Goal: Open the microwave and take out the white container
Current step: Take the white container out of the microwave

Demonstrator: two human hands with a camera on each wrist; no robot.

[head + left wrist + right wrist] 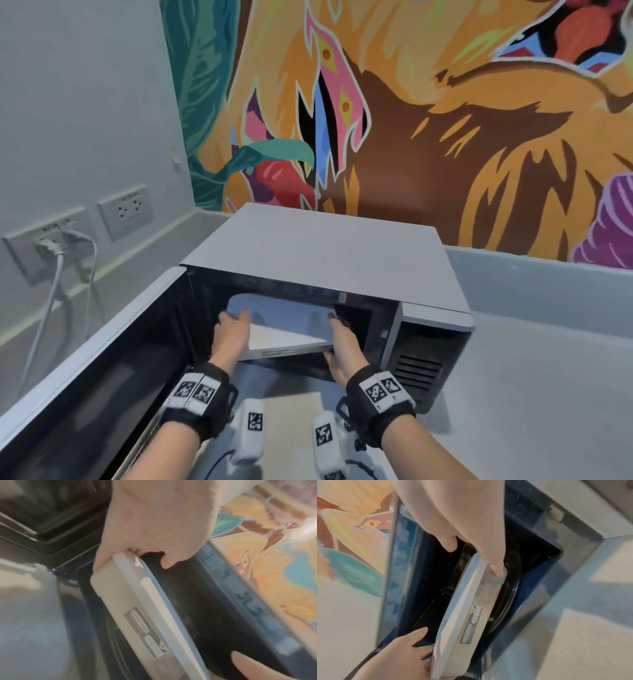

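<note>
Bright even head view, edges bowed; both wrist views motion-blurred, soft.

Both hands [453, 524] grip the white container [467, 609] inside the microwave [530, 545].

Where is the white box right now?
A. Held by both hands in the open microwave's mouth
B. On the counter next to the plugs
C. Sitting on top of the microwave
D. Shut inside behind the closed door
A: the left hand and right hand each grip an end of the white container at the mouth of the microwave, whose door is swung open.
</note>
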